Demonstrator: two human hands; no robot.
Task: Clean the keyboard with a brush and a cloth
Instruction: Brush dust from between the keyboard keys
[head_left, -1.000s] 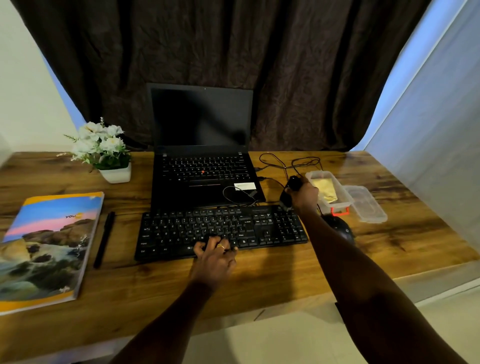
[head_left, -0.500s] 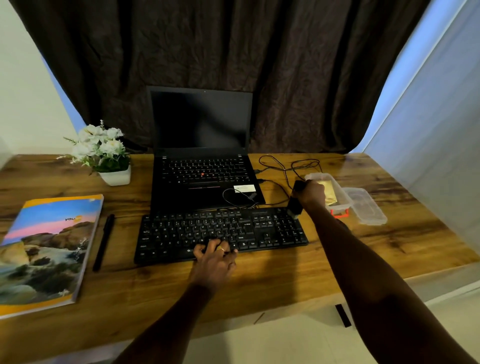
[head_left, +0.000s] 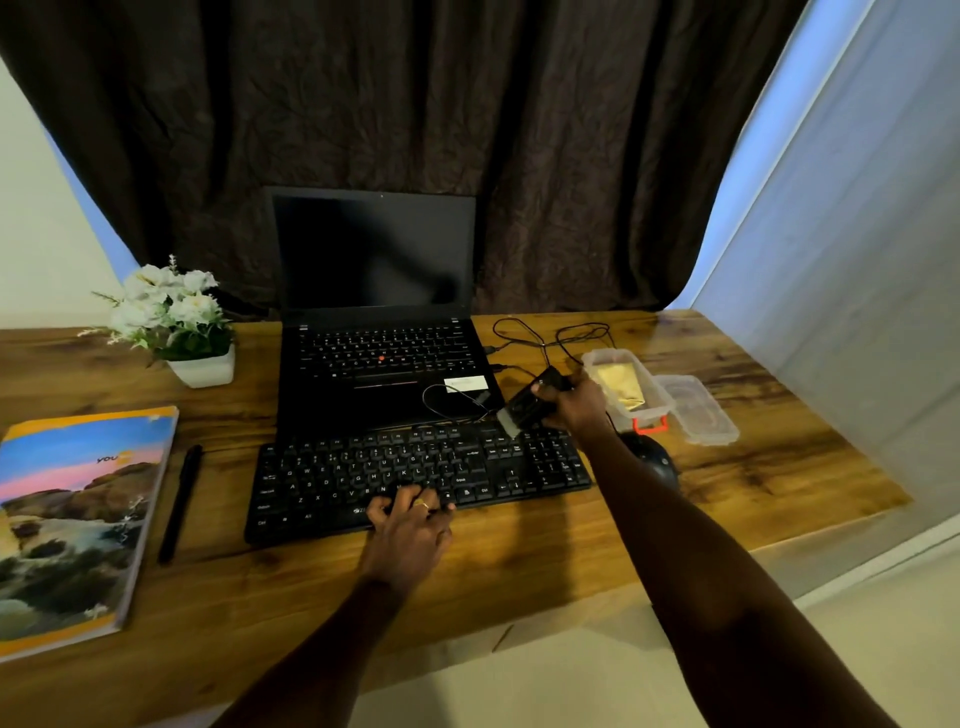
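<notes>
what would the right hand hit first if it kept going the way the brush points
Probably the top right rows of the black external keyboard. The right hand holds the black brush angled down and to the left, pale bristles just above those keys, though depth is hard to judge from one view.

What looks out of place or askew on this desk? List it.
Little stands out. The external keyboard lies slightly skewed against the laptop; loose cables tangle behind the brush; the container's lid is off.

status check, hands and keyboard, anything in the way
Left hand flat on keyboard front edge. Right hand grips brush, bristles at keyboard's far right edge. Cloth in tub. Cable lies just behind keyboard.
</notes>
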